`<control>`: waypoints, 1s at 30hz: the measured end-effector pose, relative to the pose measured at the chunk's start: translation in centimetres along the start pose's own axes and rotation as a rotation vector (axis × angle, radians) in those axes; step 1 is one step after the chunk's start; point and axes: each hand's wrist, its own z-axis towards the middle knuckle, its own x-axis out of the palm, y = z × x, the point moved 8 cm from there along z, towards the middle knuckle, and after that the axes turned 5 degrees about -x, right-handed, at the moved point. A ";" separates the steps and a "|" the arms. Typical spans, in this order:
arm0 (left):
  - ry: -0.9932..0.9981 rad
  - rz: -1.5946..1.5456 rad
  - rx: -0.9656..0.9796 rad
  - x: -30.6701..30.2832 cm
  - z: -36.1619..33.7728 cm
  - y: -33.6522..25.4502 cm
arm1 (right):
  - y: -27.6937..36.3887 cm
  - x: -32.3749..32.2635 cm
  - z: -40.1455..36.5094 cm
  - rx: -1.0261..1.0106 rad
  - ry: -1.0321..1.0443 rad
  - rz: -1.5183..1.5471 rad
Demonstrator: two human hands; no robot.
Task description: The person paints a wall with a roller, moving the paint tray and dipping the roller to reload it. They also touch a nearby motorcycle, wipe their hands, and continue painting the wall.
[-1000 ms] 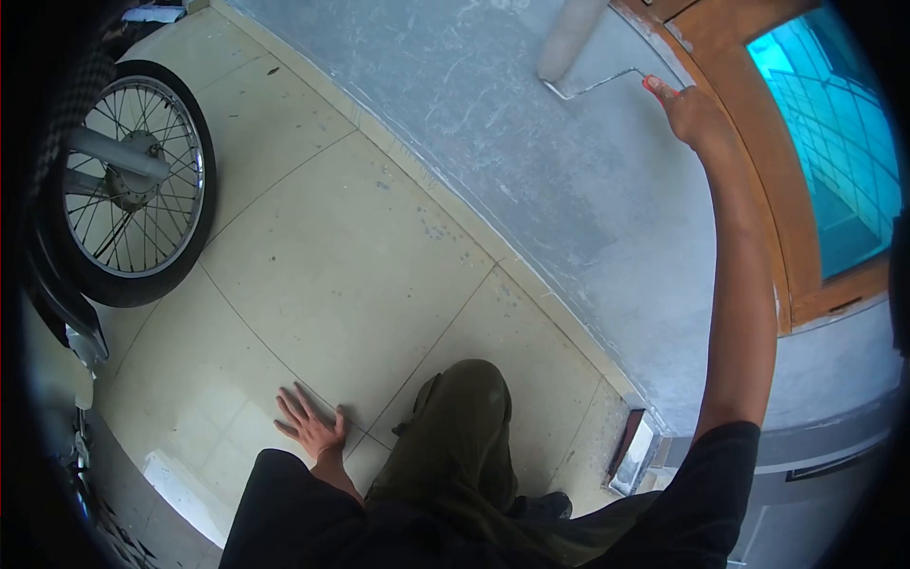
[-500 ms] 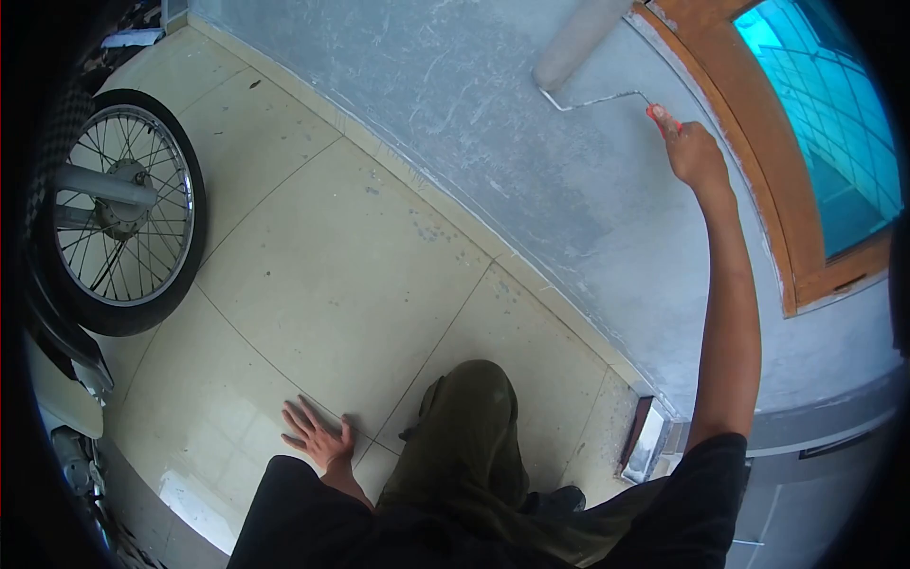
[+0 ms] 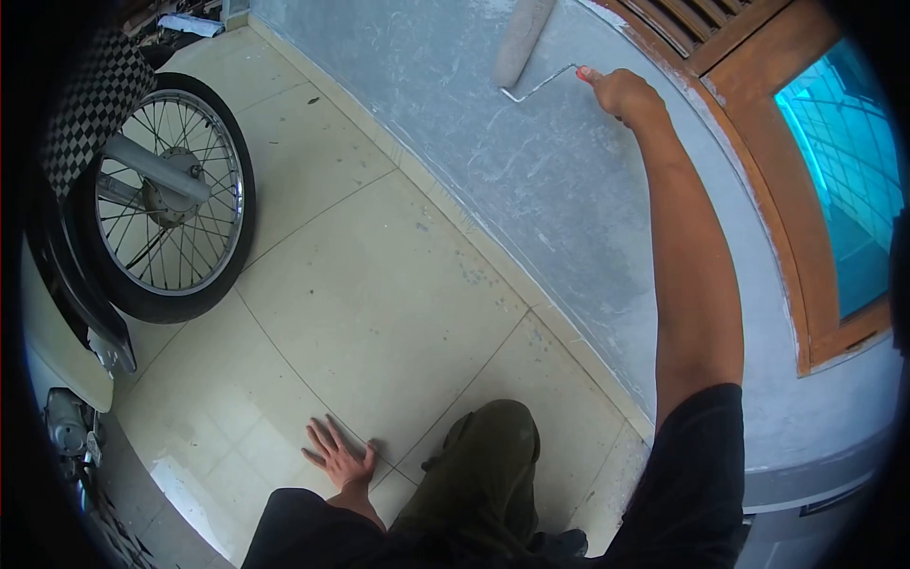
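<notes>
At the upper right, my right hand (image 3: 627, 95) is closed round the red handle of a paint roller (image 3: 521, 43). A thin bent metal rod joins that handle to a long grey roller sleeve, which lies against the grey-blue wall (image 3: 512, 161). The sleeve's top end runs out of view. My left hand (image 3: 343, 459) rests on the tiled floor (image 3: 351, 284) with its fingers spread and nothing in it. My bent knee in dark green trousers shows to the right of that hand.
A motorcycle's spoked front wheel (image 3: 175, 199) stands at the left. A wooden window frame (image 3: 758, 123) with blue glass borders the painted wall at the right. Beige skirting (image 3: 474, 232) runs along the wall's foot, and paint spots dot the floor beside it.
My right arm has reached farther up and left, carrying the paint roller along the wall. The view has shifted, showing more of the motorcycle and window frame. My left hand stays on the floor.
</notes>
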 end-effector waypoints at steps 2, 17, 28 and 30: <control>0.016 -0.026 0.010 -0.2 -0.2 -0.3 | -1.0 0.0 -0.5 0.015 -0.001 -0.010; -0.112 0.021 0.029 0.3 -0.8 -0.5 | -35.3 5.0 -39.9 0.647 -0.002 0.014; -0.284 0.189 0.091 2.8 0.2 -0.3 | -40.9 6.8 -49.3 0.789 -0.088 -0.065; -0.237 0.183 0.055 2.7 0.0 -0.3 | -38.1 6.4 -45.0 0.703 -0.048 -0.052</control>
